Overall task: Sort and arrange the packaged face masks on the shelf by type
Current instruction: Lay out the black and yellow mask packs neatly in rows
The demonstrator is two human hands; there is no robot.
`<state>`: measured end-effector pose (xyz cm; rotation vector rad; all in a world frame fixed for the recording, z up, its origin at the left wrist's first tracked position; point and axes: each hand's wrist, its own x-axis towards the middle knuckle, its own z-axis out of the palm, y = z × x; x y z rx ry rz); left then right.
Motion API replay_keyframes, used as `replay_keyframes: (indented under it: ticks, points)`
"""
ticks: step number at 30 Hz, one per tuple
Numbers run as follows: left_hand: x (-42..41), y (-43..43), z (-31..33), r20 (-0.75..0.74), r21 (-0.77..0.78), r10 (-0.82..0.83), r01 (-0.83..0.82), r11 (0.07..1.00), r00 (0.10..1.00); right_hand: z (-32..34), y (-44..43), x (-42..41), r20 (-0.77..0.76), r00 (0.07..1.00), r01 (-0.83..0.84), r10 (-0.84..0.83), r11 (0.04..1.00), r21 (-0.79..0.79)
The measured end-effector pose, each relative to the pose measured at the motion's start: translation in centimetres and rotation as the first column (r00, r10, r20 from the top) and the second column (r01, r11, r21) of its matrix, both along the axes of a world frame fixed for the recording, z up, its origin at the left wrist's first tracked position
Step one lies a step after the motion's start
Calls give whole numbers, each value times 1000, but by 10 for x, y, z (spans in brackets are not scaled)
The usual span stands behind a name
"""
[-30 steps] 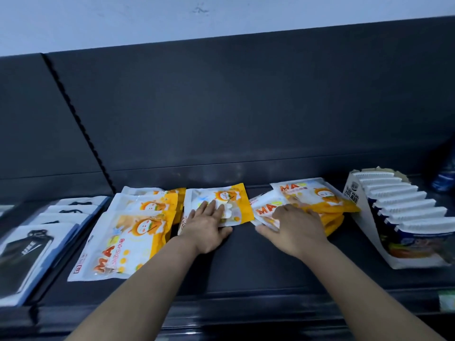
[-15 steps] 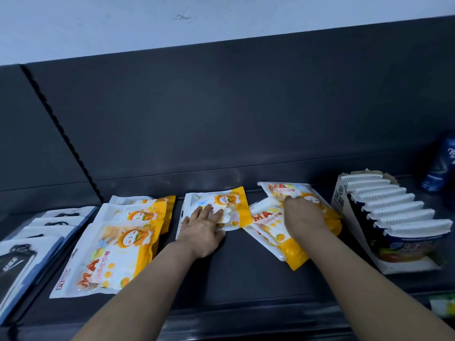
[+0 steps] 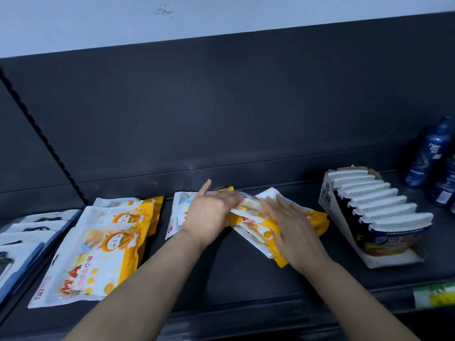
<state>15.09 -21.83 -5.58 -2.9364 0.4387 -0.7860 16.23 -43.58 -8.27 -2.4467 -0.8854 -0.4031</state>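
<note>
From the head camera, both hands met on a messy pile of shiny orange-and-white mask packs [image 3: 275,227] in the middle of the dark, flat shelf [image 3: 221,274]. The left hand [image 3: 209,215] lay with fingers spread, one pointing up. The right hand [image 3: 293,227] pressed flat, fingers together. A neat row of packs [image 3: 98,254] lay left, a cardboard box [image 3: 364,244] right, with bare shelf along the front edge.

Mask packs [image 3: 98,252] lower left: white w/ orange-yellow side band, cartoon face, red "MA" lettering. Centre packs [image 3: 261,217], same white-orange print. Far-left packs [image 3: 22,242]: white w/ black graphic, blue edge. Shelf [image 3: 234,279] dark grey/black. Right box [image 3: 364,252] white; pouches inside [image 3: 394,232] white tops, navy fronts. Upper-right bottle [image 3: 429,153] dark blue, white text.
</note>
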Motion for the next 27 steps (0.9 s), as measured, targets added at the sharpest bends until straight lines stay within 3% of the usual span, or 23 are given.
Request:
replay_keyframes:
  ticks: [5, 8, 10, 12, 14, 21, 27]
  points:
    - [-27, 28, 15, 77, 99, 286, -293, 951, 955, 14, 28, -9, -117, 952, 221, -282, 901, -374]
    - [-50, 38, 5, -146, 179, 275, -248, 952, 950, 14, 43, -9, -107, 910, 289, -401, 796, -531]
    - [-62, 43, -9, -363, 105, 213, -187, 977, 907, 15, 47, -7, -133, 885, 290, -446, 752, -592]
    - [-64, 51, -21, -463, -48, 115, -154, 987, 879, 16, 45, -3, -157, 867, 289, -473, 734, -615]
    - [-64, 58, -24, -531, -106, 74, -153, 983, 844, 15, 45, 1, -162, 852, 308, -498, 726, -614]
    - [-66, 56, -10, -627, -74, 100, -187, 980, 773, 18, 39, 4, -67, 864, 377, -498, 730, -570]
    - [-55, 58, -14, -590, 1, 157, -194, 981, 792, 30, 31, -4, 35, 864, 452, -503, 742, -494]
